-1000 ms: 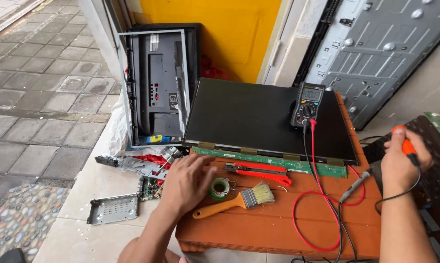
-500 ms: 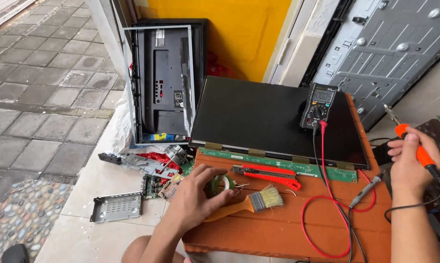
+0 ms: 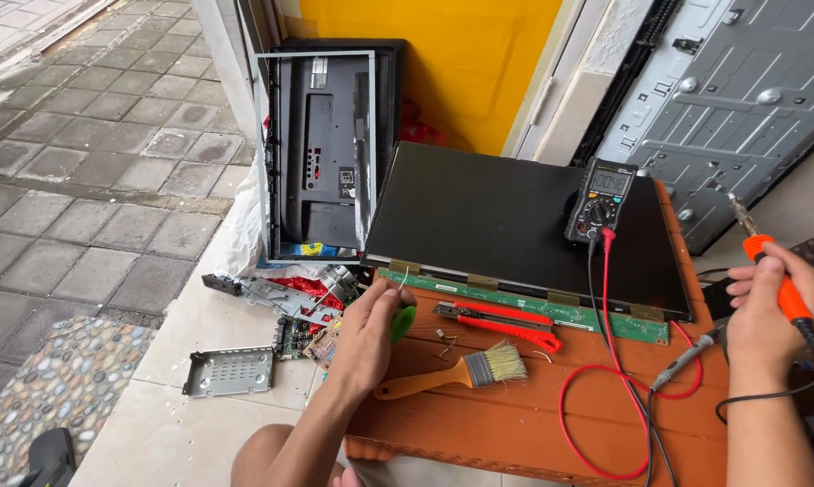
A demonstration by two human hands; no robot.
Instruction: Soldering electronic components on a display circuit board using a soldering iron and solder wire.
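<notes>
The black display panel (image 3: 506, 225) lies flat across my orange wooden table (image 3: 515, 424), its green circuit strip (image 3: 524, 302) running along the near edge, long axis left to right in front of me. My left hand (image 3: 366, 338) is the nearer one to that strip, closed around a green solder spool (image 3: 403, 323) with what looks like a thin wire (image 3: 405, 275) rising from my fingertips, though it is too fine to be sure. My right hand (image 3: 768, 311) sits well off to the right, fist wrapped tight on the orange soldering iron (image 3: 768, 261), tip angled up and away from the strip. A multimeter (image 3: 601, 200) rests on the panel; red cutter (image 3: 502, 323) and brush (image 3: 457, 372) lie between my hands.
</notes>
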